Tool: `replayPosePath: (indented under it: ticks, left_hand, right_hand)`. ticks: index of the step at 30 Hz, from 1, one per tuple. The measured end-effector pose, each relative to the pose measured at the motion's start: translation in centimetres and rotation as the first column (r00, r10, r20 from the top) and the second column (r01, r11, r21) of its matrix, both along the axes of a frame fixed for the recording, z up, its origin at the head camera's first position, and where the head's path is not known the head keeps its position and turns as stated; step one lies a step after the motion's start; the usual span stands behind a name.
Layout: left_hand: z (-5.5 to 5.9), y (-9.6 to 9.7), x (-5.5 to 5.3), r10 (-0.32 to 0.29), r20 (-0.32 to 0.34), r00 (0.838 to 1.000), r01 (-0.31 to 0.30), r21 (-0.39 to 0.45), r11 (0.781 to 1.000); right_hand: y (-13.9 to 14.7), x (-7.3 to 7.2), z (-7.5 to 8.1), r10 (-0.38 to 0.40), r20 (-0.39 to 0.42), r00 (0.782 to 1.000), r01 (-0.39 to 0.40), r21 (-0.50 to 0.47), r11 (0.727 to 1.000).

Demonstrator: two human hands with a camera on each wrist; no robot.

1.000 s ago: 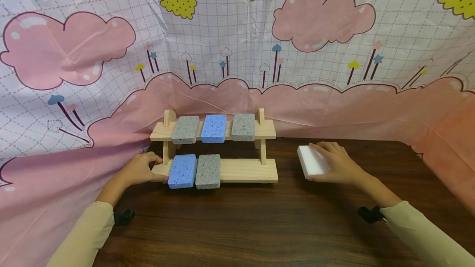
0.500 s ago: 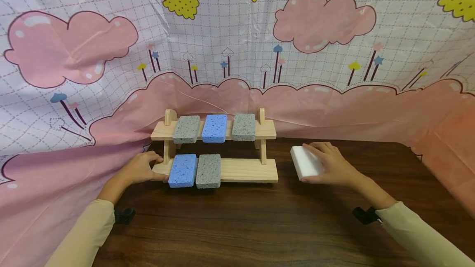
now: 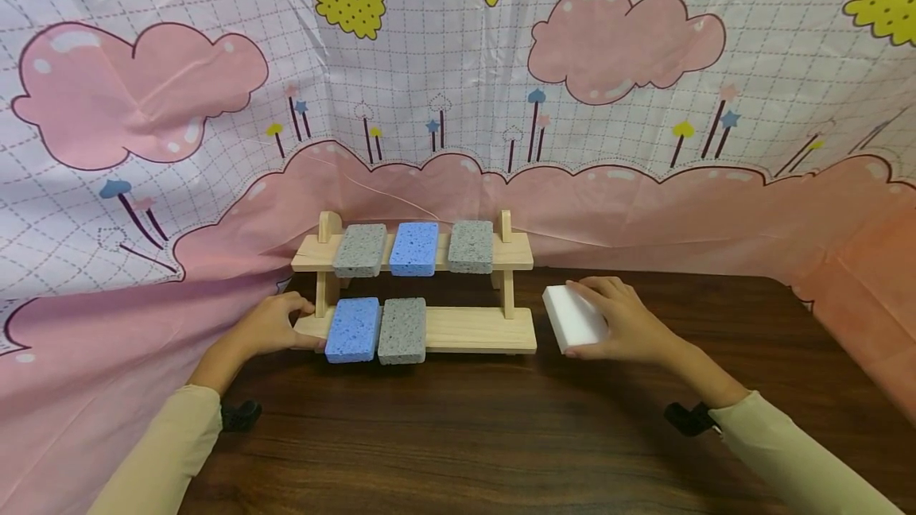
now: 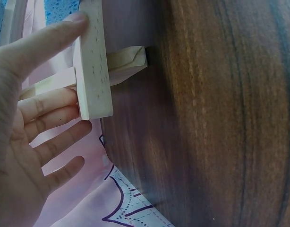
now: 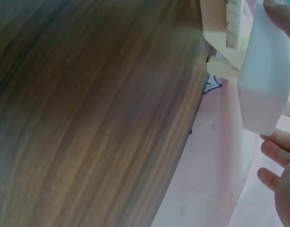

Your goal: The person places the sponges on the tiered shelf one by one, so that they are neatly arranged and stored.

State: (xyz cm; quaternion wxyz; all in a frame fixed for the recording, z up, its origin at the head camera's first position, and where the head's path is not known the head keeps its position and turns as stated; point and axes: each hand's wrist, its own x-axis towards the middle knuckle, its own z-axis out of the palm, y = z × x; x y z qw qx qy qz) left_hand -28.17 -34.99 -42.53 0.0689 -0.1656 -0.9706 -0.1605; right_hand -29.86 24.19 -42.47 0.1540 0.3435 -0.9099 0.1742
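My left hand (image 3: 268, 328) is at the left end of a two-tier wooden shelf rack (image 3: 479, 329). Its thumb lies on the lower plank's edge, with fingers behind, pinching that end; the left wrist view shows the other fingers (image 4: 64, 137) extended. My right hand (image 3: 624, 323) holds a white sponge block (image 3: 575, 318) between thumb and fingers, just right of the rack and apart from it. On the lower tier a blue sponge (image 3: 353, 330) sits beside a grey sponge (image 3: 402, 331). Above them, the upper tier bears a blue sponge (image 3: 414, 249) between two grey ones.
The rack stands on a dark wooden table (image 3: 458, 435). A printed cloth (image 3: 615, 205) with pink clouds hangs behind and along both sides. Bare plank shows on the lower tier right of the grey sponge.
My right hand has moved left with the white sponge block, closer to the rack. The left hand has stayed at the rack's end, and the sponges on it have not moved.
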Motion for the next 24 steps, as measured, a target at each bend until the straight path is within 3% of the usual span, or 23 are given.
replayPosePath:
  ticks: [11, 24]
  left_hand:
    - [-0.1, -0.1, -0.1, 0.012, 0.017, 1.0, -0.013, 0.008, 1.0]
    - [0.0, 0.0, 0.0, 0.017, 0.022, 1.0, -0.017, 0.009, 1.0]
  right_hand:
    - [-1.9, 0.5, 0.1, 0.05, -0.035, 0.998, -0.05, -0.009, 0.999]
    - [-4.0, 0.9, 0.0, 0.075, 0.001, 0.997, -0.075, -0.002, 0.997]
